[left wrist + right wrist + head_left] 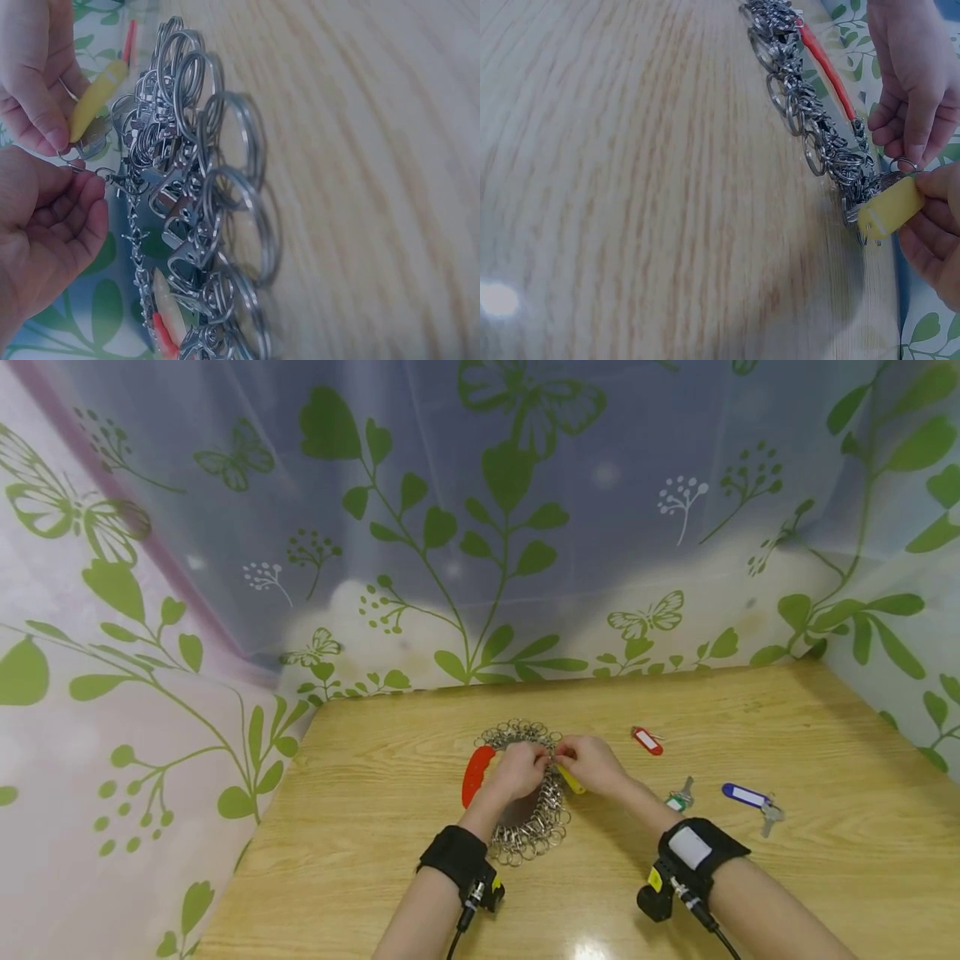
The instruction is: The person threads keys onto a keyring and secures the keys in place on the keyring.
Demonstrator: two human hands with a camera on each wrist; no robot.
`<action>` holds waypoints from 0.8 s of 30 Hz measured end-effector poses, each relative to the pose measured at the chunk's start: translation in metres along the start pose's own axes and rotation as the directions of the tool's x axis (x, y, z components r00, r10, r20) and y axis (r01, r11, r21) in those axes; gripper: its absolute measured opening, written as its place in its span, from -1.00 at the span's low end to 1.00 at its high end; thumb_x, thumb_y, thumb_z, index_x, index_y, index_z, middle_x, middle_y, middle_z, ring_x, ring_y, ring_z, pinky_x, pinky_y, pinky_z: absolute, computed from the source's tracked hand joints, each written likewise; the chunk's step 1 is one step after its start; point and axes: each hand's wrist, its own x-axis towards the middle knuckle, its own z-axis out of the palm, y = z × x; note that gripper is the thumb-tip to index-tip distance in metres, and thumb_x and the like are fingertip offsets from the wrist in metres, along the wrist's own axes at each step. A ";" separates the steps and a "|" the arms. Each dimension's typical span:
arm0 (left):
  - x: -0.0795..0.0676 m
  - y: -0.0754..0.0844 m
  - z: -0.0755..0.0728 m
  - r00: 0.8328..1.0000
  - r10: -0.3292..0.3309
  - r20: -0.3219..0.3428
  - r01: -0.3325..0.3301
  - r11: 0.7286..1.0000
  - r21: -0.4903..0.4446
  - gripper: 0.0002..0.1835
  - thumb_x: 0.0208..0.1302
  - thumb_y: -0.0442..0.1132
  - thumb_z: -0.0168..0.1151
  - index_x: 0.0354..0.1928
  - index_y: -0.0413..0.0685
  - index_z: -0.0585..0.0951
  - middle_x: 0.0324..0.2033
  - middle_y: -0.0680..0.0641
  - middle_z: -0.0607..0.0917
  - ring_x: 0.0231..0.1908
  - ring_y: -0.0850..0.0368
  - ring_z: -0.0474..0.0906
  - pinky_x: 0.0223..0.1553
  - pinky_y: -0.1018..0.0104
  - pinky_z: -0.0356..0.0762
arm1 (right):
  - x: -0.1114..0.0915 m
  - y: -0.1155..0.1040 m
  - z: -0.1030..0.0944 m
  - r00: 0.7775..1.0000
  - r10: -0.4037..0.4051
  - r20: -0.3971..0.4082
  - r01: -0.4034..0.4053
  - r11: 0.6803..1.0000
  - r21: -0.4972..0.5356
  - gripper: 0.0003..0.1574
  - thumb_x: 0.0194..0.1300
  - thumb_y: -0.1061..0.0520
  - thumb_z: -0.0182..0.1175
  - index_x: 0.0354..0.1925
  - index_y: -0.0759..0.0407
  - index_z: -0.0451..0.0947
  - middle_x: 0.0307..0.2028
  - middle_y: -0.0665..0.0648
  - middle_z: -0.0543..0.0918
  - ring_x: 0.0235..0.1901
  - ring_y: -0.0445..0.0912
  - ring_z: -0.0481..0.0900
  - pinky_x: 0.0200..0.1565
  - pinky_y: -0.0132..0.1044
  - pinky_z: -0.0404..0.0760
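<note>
My left hand [519,770] pinches a small metal ring [904,162] between thumb and fingertips. Close beside it, my right hand [591,762] pinches a yellow key tag [894,208] near its ring end; a metal key [93,142] hangs by the tag. Both sets of fingertips almost meet above the right edge of a round chain of many linked metal key rings with clasps [528,842]. Inside that circle shows a grey surface [519,811], partly hidden by my left hand. A red curved strip [476,777] with a tan edge lies at the circle's left side.
To the right on the wooden table [375,827] lie a red key tag [647,741], a green-tagged key [681,796] partly behind my right forearm, and a blue key tag [746,795] with keys. A leaf-patterned curtain [480,568] borders the table at back and sides.
</note>
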 end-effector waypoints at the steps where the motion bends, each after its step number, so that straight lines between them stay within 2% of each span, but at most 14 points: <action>1: 0.000 0.001 0.000 1.000 0.004 -0.003 -0.004 1.000 0.004 -0.80 0.37 -0.32 0.00 -0.26 -0.15 0.64 -0.48 0.01 0.56 -0.55 0.22 0.37 -0.48 0.41 0.31 | 0.000 0.000 0.000 1.000 0.002 -0.004 -0.002 1.000 -0.008 -0.95 0.22 0.27 0.20 -0.37 0.24 0.59 -0.46 0.07 0.61 -0.46 -0.11 0.52 -0.39 -0.23 0.48; 6: 0.001 0.003 0.000 1.000 0.010 -0.008 -0.010 1.000 0.009 -0.79 0.37 -0.33 0.01 -0.18 -0.17 0.66 -0.37 -0.04 0.64 -0.49 0.22 0.47 -0.43 0.41 0.38 | 0.001 0.000 -0.003 0.999 0.017 -0.028 -0.018 0.999 -0.040 -0.94 0.22 0.28 0.17 -0.34 0.25 0.59 -0.44 0.11 0.63 -0.47 -0.09 0.53 -0.41 -0.22 0.49; 10: 0.001 0.003 0.002 1.000 0.002 -0.006 -0.002 1.000 0.014 -0.78 0.36 -0.33 0.02 -0.14 -0.16 0.66 -0.30 -0.06 0.66 -0.43 0.22 0.52 -0.42 0.43 0.41 | 0.002 -0.001 -0.004 1.000 0.018 -0.018 -0.019 0.999 -0.051 -0.93 0.23 0.27 0.16 -0.34 0.24 0.59 -0.45 0.10 0.61 -0.50 -0.12 0.51 -0.44 -0.24 0.47; 16: 0.003 0.003 0.004 1.000 -0.004 0.003 0.004 1.000 0.019 -0.79 0.36 -0.34 0.01 -0.17 -0.15 0.66 -0.35 -0.05 0.65 -0.49 0.24 0.45 -0.45 0.43 0.36 | 0.001 -0.001 -0.004 1.000 0.019 -0.004 -0.019 0.999 -0.050 -0.94 0.24 0.27 0.16 -0.35 0.23 0.58 -0.46 0.07 0.60 -0.49 -0.12 0.50 -0.43 -0.23 0.46; 22: 0.003 0.004 0.005 1.000 -0.009 -0.014 0.009 1.000 0.020 -0.79 0.35 -0.36 0.01 -0.17 -0.18 0.65 -0.30 -0.09 0.66 -0.42 0.20 0.52 -0.41 0.43 0.42 | 0.001 0.000 -0.003 1.000 0.008 -0.002 -0.008 0.998 -0.070 -0.94 0.24 0.27 0.16 -0.35 0.22 0.58 -0.44 0.08 0.61 -0.47 -0.11 0.51 -0.41 -0.23 0.47; 24: 0.002 0.005 0.005 1.000 -0.010 -0.011 0.010 1.000 0.020 -0.79 0.35 -0.36 0.00 -0.18 -0.19 0.64 -0.33 -0.09 0.66 -0.46 0.21 0.49 -0.43 0.43 0.40 | 0.001 0.001 -0.003 1.000 0.002 0.003 -0.001 0.998 -0.060 -0.94 0.24 0.27 0.15 -0.35 0.23 0.57 -0.45 0.08 0.60 -0.48 -0.11 0.51 -0.42 -0.23 0.47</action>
